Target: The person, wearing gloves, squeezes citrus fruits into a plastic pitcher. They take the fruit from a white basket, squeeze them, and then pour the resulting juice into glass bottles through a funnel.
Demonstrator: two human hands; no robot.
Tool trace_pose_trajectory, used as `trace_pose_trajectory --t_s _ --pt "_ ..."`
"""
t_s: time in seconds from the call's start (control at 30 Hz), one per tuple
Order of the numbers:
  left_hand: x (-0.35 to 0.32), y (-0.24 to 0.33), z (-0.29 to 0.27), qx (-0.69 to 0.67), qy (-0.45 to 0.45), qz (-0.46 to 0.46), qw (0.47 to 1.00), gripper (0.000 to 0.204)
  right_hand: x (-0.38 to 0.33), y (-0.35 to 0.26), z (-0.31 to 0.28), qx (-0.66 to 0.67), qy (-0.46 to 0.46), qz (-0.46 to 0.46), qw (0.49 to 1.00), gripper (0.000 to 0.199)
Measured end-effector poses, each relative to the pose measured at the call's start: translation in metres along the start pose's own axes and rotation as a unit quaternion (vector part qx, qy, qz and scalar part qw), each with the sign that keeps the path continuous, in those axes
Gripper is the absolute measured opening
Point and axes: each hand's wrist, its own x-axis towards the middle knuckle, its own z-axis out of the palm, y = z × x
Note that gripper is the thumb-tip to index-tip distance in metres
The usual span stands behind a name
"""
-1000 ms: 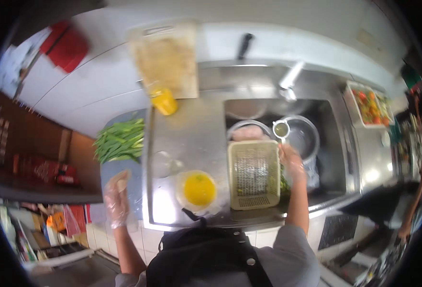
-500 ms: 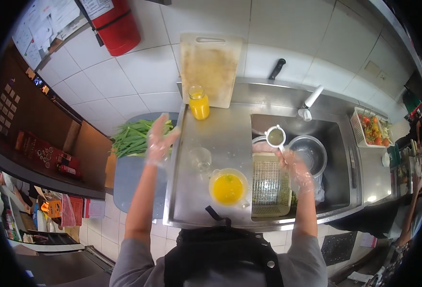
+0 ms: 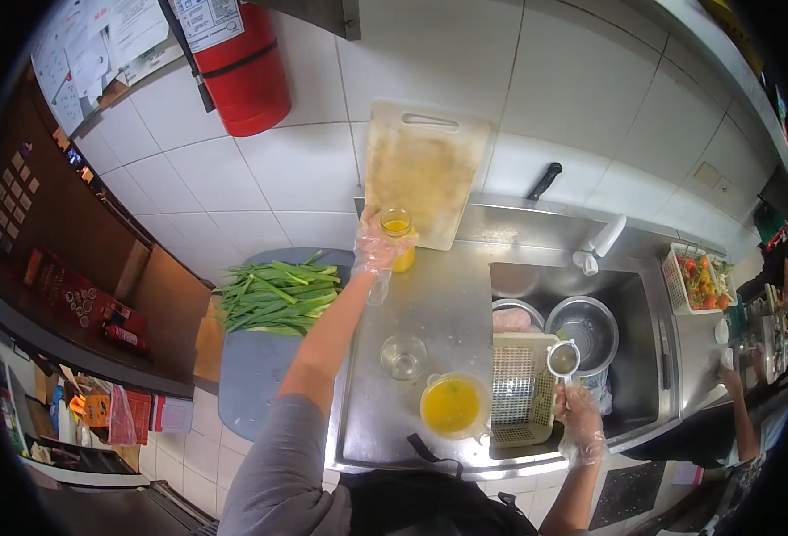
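Grasping jar of yellow liquid (image 3: 404,258) in plastic-gloved left hand (image 3: 376,248), at rear of steel desk (image 3: 448,304), just in front of propped cutting board (image 3: 425,170); lifted or standing, cannot tell. Clasping white-rimmed strainer (image 3: 563,359) by handle in right hand (image 3: 582,424), also gloved, above sink (image 3: 640,375), near right edge of pale basket (image 3: 516,435). Nearer on desk: clear glass (image 3: 403,359), yellow-filled pitcher (image 3: 453,406).
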Motion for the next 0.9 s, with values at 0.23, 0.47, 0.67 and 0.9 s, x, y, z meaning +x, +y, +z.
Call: trace_pose_trajectory --t_s 0.23,0.47,0.67,0.9 --pt "0.002 -0.02 0.006 -0.009 0.004 -0.024 1.0 0.084 0.014 0.009 0.0 0.121 -0.015 0.024 0.992 0.026" --pt "-0.03 -0.029 0.001 0.095 0.029 0.024 0.995 0.076 0.023 -0.008 0.027 0.106 -0.011 0.008 0.994 0.02" --pt "-0.07 -0.002 -0.037 0.046 -0.078 0.044 0.995 0.07 0.037 -0.012 0.041 0.102 -0.062 -0.007 0.993 0.018" --pt "-0.096 0.015 -0.048 0.032 -0.147 0.033 0.988 0.084 0.055 -0.02 0.052 -0.023 -0.1 -0.032 0.994 0.023"
